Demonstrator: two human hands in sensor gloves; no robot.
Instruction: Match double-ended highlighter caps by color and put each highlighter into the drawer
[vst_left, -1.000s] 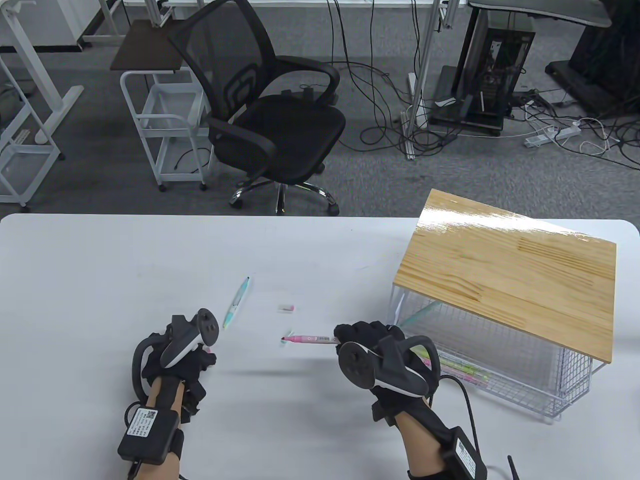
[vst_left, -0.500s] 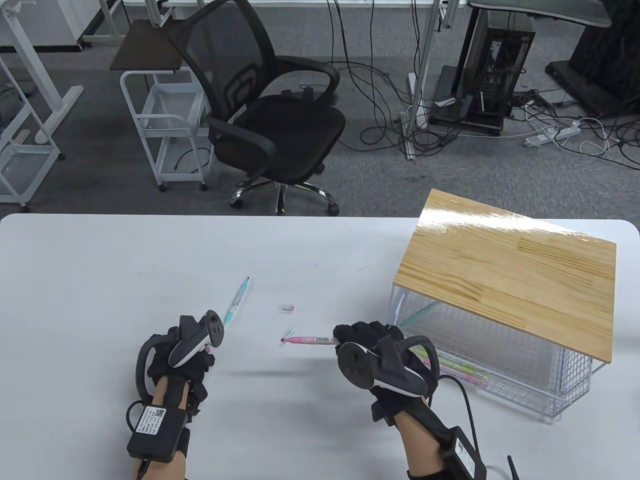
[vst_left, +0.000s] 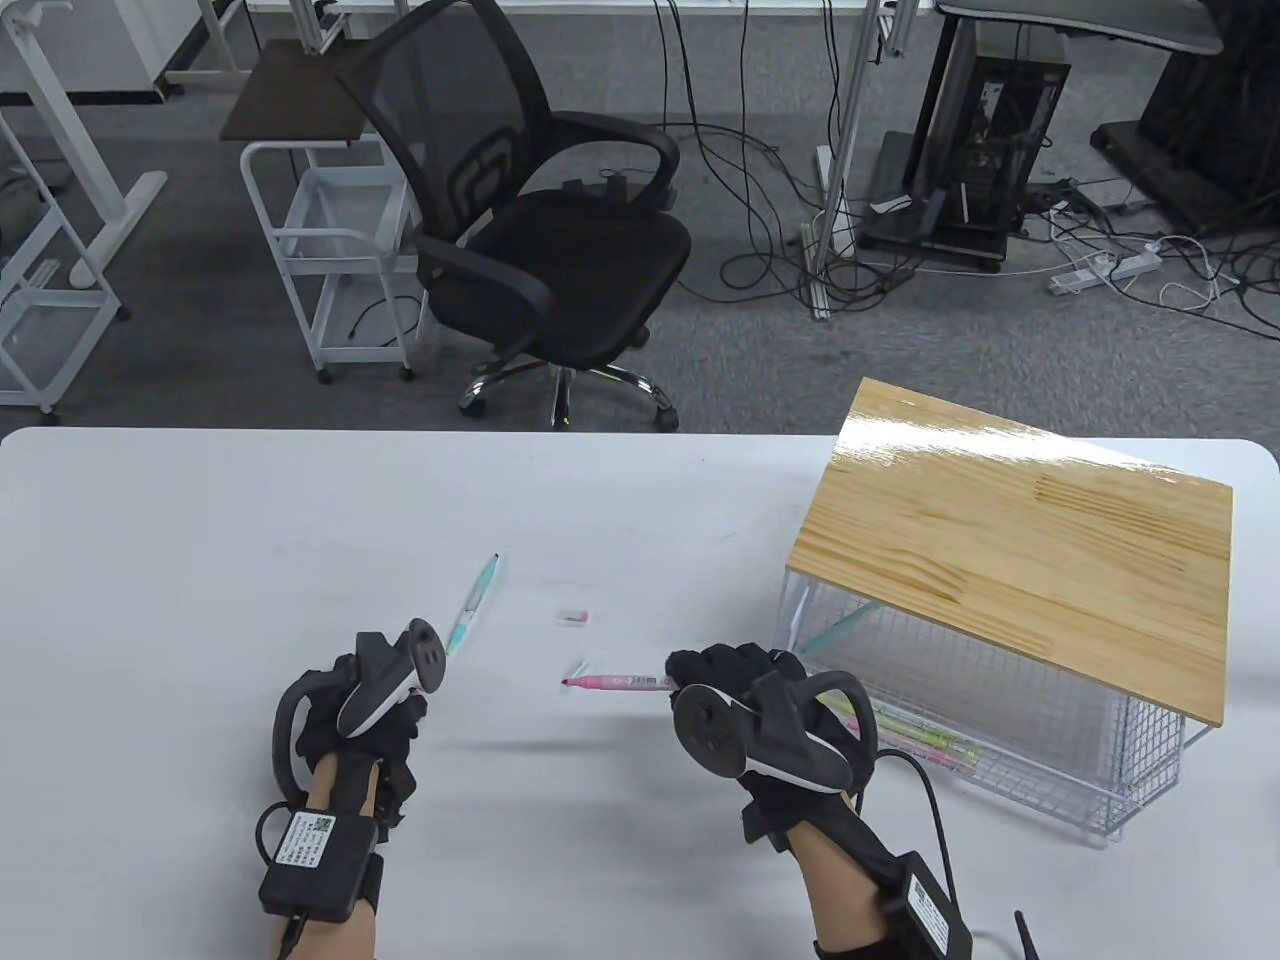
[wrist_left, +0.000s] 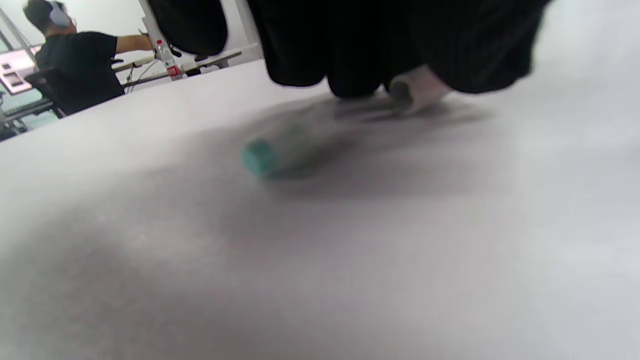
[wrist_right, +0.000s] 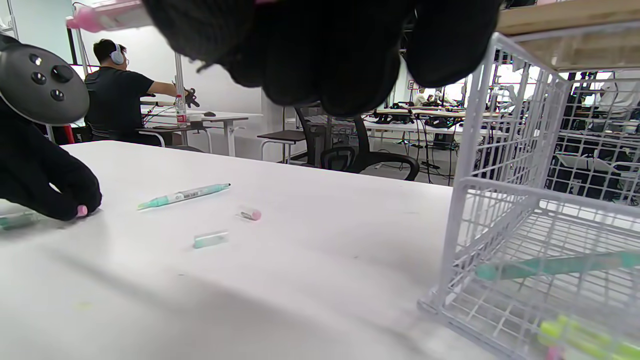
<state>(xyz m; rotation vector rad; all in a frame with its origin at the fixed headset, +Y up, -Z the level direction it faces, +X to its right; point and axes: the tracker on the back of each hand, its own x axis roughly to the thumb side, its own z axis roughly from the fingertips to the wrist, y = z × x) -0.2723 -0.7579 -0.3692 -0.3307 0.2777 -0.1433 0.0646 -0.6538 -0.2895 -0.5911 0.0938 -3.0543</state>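
Note:
My right hand (vst_left: 690, 672) grips a pink highlighter (vst_left: 615, 681) by one end and holds it level above the table, its bare tip pointing left. My left hand (vst_left: 412, 708) is down on the table, its fingertips (wrist_left: 360, 82) pinching a small pink cap (wrist_left: 417, 91). A teal cap (wrist_left: 257, 157) lies on the table right beside that hand. A teal highlighter (vst_left: 472, 605) lies farther back. Another pink cap (vst_left: 572, 616) and another teal cap (vst_left: 577, 667) lie between the hands. The wire drawer (vst_left: 1010, 780) at the right holds several highlighters (vst_left: 925, 742).
A wooden top (vst_left: 1020, 540) covers the wire drawer, whose white frame (wrist_right: 467, 165) stands close to my right hand. Beyond the table's far edge are an office chair (vst_left: 540, 240) and a white cart (vst_left: 330, 260). A person sits at a far desk (wrist_right: 117, 95).
My left hand has shifted a little right and forward, and its fingers now cover the pink cap. The right hand holds the pink highlighter still.

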